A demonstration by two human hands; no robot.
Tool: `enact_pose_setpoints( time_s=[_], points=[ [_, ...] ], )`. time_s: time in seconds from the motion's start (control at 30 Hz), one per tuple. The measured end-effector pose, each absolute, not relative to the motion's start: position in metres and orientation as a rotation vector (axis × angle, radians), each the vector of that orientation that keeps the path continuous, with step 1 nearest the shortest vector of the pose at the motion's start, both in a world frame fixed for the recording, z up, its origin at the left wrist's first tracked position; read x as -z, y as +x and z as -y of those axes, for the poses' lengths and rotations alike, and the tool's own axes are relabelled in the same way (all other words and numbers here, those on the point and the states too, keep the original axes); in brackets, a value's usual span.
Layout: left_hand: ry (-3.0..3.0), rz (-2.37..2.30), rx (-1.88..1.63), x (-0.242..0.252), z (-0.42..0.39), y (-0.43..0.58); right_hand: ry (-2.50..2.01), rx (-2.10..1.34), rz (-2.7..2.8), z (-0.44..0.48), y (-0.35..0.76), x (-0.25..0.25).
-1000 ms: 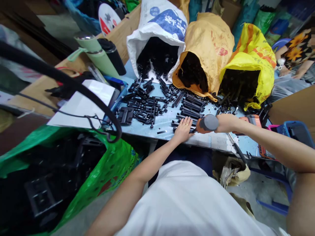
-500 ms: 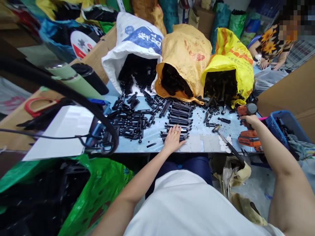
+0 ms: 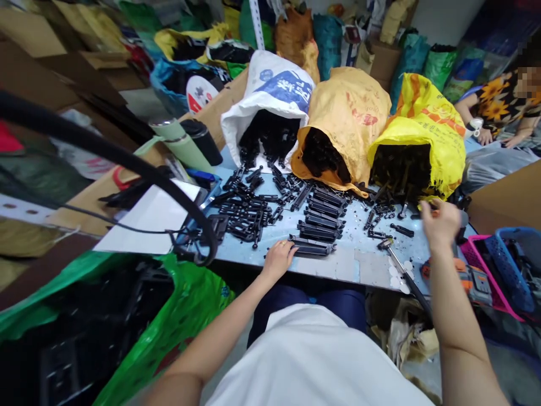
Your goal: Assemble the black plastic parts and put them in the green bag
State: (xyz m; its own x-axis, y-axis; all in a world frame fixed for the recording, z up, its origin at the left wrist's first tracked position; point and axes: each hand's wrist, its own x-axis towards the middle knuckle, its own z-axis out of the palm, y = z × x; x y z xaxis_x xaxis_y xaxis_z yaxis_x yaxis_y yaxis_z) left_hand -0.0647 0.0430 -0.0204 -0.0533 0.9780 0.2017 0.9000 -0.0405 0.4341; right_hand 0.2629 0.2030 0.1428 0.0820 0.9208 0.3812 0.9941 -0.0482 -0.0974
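Observation:
My left hand (image 3: 279,260) is at the table's front edge, its fingers closed around the left end of a long black plastic part (image 3: 315,247). That part is the nearest of a row of similar black parts (image 3: 323,219) lying side by side. My right hand (image 3: 442,224) is smeared by motion, with its fingers hard to make out. It overlaps an orange and grey cordless drill (image 3: 479,283) at the right of the table; whether it grips the drill I cannot tell. A hammer (image 3: 403,268) lies just left of the drill, its handle past the front edge.
White (image 3: 274,84), orange (image 3: 350,107) and yellow (image 3: 422,124) sacks of black parts lie open along the back. Small black links (image 3: 249,217) are heaped at left. Pink (image 3: 486,265) and blue (image 3: 515,276) baskets stand right. A cable arcs across the left; another person sits far right.
The view has swung left. My left hand, earlier flat across the parts, has moved to the left end of the nearest one. My right hand has shifted and blurred over the drill.

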Motion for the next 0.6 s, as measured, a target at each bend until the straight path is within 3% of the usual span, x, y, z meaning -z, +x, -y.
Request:
enact_pose_setpoints(
  time_s=[0.13,0.27,0.47,0.6],
  points=[
    [1.866,-2.112,-0.803,0.010,-0.045,-0.052,-1.533,-0.140,2.623,-0.225,0.163,-0.092],
    [1.472,-1.954,-0.981,-0.005,-0.031,-0.024,-1.408,-0.273,2.952,-0.251,0.093,-0.060],
    [0.411,-1.312,-1.035,-0.007,-0.020,0.000,-1.287,-0.420,3.109,-0.289,0.082,-0.078],
    [-0.031,-1.106,-1.087,-0.001,-0.042,0.006,-1.348,-0.976,3.063,-0.292,0.084,-0.082]
  ],
)
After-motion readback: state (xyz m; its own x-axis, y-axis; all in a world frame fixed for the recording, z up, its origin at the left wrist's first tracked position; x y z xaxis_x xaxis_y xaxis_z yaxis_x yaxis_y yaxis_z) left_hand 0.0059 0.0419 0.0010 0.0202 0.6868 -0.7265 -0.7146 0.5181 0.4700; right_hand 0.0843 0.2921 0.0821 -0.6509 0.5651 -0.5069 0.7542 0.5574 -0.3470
